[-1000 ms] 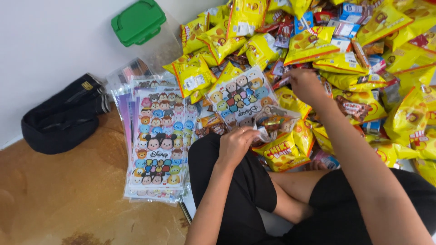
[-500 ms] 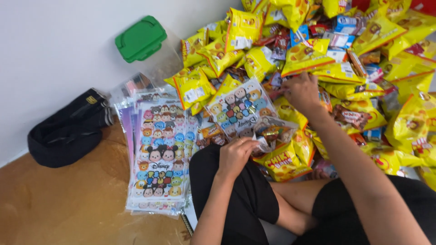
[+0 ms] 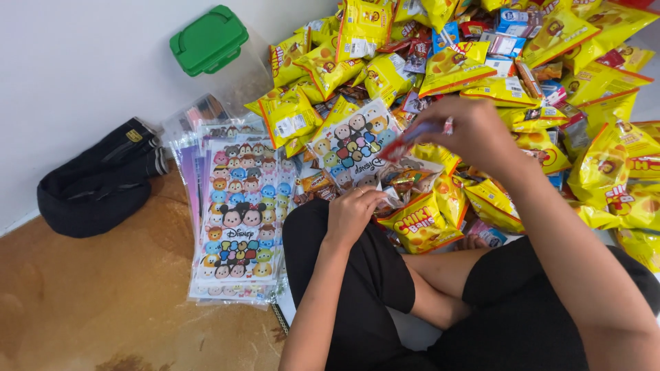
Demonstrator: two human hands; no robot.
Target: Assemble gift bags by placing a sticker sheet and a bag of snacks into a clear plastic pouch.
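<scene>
Right hand (image 3: 474, 134) pinches a small red packet (image 3: 405, 145) over the snack pile (image 3: 550, 75), while left hand (image 3: 352, 213) grips the open cartoon-printed bag (image 3: 354, 141) beside the bag stack (image 3: 240, 220).

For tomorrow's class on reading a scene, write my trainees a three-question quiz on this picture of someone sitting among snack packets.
1. True or false: the right hand is pinching a small red packet.
2. Which edge of the cartoon gift bag does the left hand touch: A the far edge, B the near edge, C neither?
3. What colour is the lid by the wall?

Key: 1 true. 2 B. 3 green.
</scene>
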